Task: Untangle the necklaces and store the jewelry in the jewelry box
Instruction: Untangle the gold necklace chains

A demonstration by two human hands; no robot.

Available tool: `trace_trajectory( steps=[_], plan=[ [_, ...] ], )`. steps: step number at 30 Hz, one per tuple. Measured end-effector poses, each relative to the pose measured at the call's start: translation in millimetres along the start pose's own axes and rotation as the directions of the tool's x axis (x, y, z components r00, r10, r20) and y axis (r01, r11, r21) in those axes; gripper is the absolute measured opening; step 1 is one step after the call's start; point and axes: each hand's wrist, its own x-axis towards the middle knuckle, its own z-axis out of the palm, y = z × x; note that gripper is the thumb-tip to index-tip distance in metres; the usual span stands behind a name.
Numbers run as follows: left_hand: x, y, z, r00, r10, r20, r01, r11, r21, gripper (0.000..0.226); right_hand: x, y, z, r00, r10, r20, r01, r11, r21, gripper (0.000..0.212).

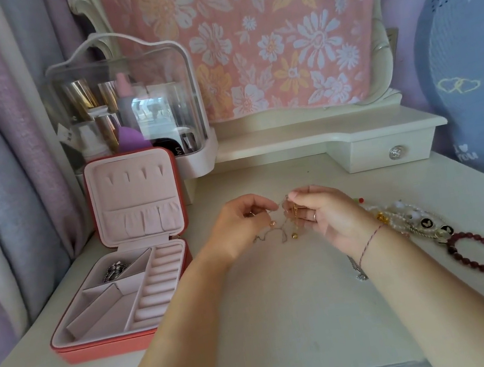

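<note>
Tangled necklaces (pixel 285 224) btwn both hands.

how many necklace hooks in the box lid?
4 hooks in one row across the upper lid: far left, centre-left, centre-right, far right. None seem hidden.

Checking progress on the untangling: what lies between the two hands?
In the head view, tangled thin chains hang between the left hand and right hand, which both pinch them.

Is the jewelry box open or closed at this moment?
Open. The jewelry box has its lid standing upright, and its compartments show; a silver piece lies in one.
</note>
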Motion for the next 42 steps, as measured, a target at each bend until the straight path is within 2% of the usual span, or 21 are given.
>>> trace_trajectory(
  steps=[3,7,13,19,22,30,35,42],
  plan=[
    [-1.7,3.2,-0.6,1.000,-0.018,0.010,0.018,0.998,-0.065,0.013,0.6,0.3,-1.4,0.999,0.024,0.025,-0.024,0.999,0.028,0.008],
    [-2.1,1.6,-0.8,0.999,0.022,-0.030,-0.025,0.996,-0.090,0.005,0.8,1.4,-3.1,0.998,0.040,0.050,-0.038,0.998,-0.051,0.003],
    [-3.2,4.3,-2.5,0.998,0.019,-0.062,-0.025,0.995,-0.098,0.018,-0.4,2.9,-4.6,0.996,0.053,0.068,-0.044,0.990,-0.131,0.002],
    [-4.3,7.7,-3.0,0.998,-0.017,-0.054,0.010,0.992,-0.125,0.018,1.0,2.6,-3.6,0.998,-0.015,0.058,0.022,0.990,-0.138,0.007],
    [-3.7,6.5,-2.6,0.997,-0.024,-0.067,0.016,0.994,-0.107,0.016,3.2,1.7,-4.4,0.999,-0.037,0.033,0.039,0.997,-0.073,0.008],
    [-1.5,4.1,-2.9,0.996,-0.030,-0.090,0.020,0.994,-0.109,0.010,5.9,-5.2,-8.3,1.000,-0.001,0.028,-0.007,0.956,0.294,0.017],
    [-1.9,2.8,-2.8,0.995,-0.028,-0.096,0.014,0.990,-0.143,0.008,5.5,-7.2,-10.9,1.000,-0.012,0.008,0.009,0.938,0.347,0.019],
    [-2.7,3.1,-2.6,0.998,-0.037,-0.053,0.030,0.992,-0.125,0.003,1.6,-11.7,-13.3,0.998,-0.058,0.007,0.053,0.953,0.298,0.016]
  ],
)
